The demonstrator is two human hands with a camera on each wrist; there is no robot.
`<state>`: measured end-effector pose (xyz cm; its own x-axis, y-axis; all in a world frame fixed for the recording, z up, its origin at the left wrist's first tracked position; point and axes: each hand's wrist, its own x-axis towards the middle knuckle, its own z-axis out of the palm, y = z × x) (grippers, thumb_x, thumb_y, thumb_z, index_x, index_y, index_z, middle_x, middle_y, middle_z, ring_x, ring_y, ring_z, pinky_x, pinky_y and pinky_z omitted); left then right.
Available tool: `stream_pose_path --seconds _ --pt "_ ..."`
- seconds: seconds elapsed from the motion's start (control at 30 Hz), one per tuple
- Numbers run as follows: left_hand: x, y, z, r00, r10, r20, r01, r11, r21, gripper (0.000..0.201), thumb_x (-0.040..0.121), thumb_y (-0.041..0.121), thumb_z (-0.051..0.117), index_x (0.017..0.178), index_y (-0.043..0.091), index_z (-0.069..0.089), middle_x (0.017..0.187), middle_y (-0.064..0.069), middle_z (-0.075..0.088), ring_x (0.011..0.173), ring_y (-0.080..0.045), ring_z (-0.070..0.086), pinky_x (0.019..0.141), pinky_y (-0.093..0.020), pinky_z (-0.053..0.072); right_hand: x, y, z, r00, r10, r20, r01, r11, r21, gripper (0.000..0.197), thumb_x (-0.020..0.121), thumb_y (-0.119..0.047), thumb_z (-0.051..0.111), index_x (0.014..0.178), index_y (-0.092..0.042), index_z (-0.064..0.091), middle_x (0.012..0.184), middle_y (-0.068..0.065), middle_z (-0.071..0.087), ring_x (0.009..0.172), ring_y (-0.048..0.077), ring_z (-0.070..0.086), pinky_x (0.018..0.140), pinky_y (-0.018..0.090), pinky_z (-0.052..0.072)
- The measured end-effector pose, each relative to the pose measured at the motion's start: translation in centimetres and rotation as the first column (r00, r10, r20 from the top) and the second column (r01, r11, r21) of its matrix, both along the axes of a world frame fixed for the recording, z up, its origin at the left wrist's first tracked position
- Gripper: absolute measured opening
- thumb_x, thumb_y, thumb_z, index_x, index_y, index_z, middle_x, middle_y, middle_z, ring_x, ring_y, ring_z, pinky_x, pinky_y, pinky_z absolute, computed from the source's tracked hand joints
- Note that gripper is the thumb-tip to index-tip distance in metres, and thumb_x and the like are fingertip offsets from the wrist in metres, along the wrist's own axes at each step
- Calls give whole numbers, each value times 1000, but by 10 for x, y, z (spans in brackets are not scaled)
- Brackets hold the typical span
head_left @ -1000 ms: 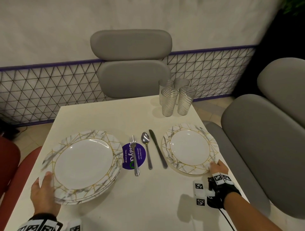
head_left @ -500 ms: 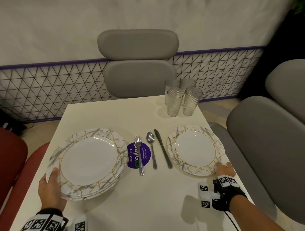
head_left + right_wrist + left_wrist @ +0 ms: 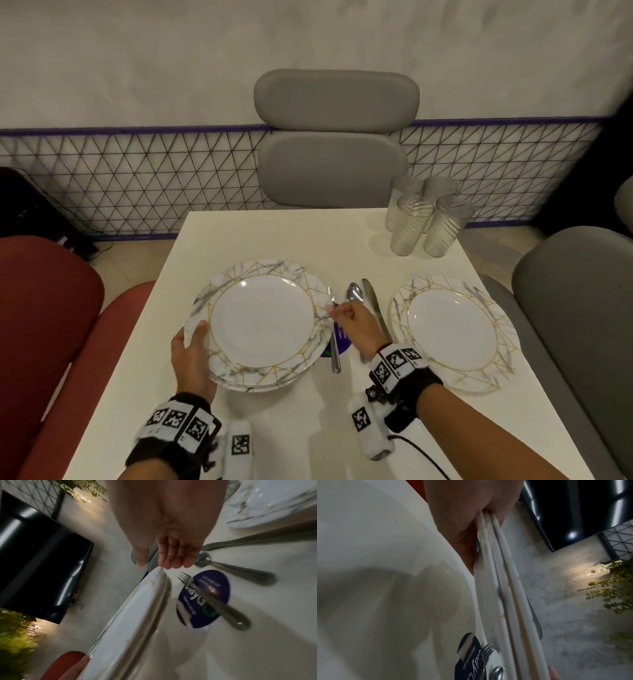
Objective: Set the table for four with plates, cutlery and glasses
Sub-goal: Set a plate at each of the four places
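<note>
A stack of three marble-patterned plates [image 3: 262, 322] hangs slightly above the white table [image 3: 308, 428]. My left hand [image 3: 195, 342] grips its near-left rim, thumb on top; the left wrist view shows the three rims [image 3: 505, 588] running out of my palm [image 3: 471, 513]. My right hand [image 3: 334, 310] reaches the stack's right rim; in the right wrist view its fairly straight fingertips [image 3: 171, 562] touch the rim [image 3: 133, 615], thumb apart. A single plate [image 3: 452, 329] lies at the right. Fork [image 3: 335, 356], spoon [image 3: 354, 293] and knife [image 3: 375, 305] lie between. Several ribbed glasses [image 3: 421, 219] stand far right.
A round purple sticker [image 3: 204, 599] lies under the fork [image 3: 214, 601], partly covered by the stack. A grey chair [image 3: 332, 171] faces the far edge, another grey chair [image 3: 575, 308] is at the right, a red seat [image 3: 44, 308] at the left.
My right hand left the single plate and crossed left to the stack's right rim. The stack, still in my left hand, has shifted right over the sticker and fork.
</note>
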<state>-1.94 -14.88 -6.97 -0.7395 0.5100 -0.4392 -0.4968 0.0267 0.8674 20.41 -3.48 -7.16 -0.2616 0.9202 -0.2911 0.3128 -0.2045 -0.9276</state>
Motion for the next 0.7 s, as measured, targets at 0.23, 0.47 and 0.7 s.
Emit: stream_pose_path --seconds 0.23,0.47,0.7 --pt "-16 21 -8 999 -3 38 3 1000 1 51 93 20 57 139 16 35 133 -11 49 119 -30 51 101 -47 44 -27 25 -12 983 -140 121 143 990 -13 27 82 -18 67 71 -22 43 73 -2 53 64 13 50 68 30 45" --pt "-34 48 -20 999 -11 38 10 1000 18 55 89 29 62 138 18 40 135 -5 53 120 -27 53 104 -49 42 -34 47 -15 995 -69 -66 50 964 -261 15 91 -2 52 76 -7 56 63 7 53 52 13 50 48 21 48" --pt "-63 52 -41 996 86 -1 -86 996 -39 53 89 32 59 137 16 43 137 -5 52 126 -25 49 109 -46 37 -41 109 -10 972 -221 -86 198 955 -220 34 93 0 44 124 11 48 93 6 59 86 28 61 61 22 53"
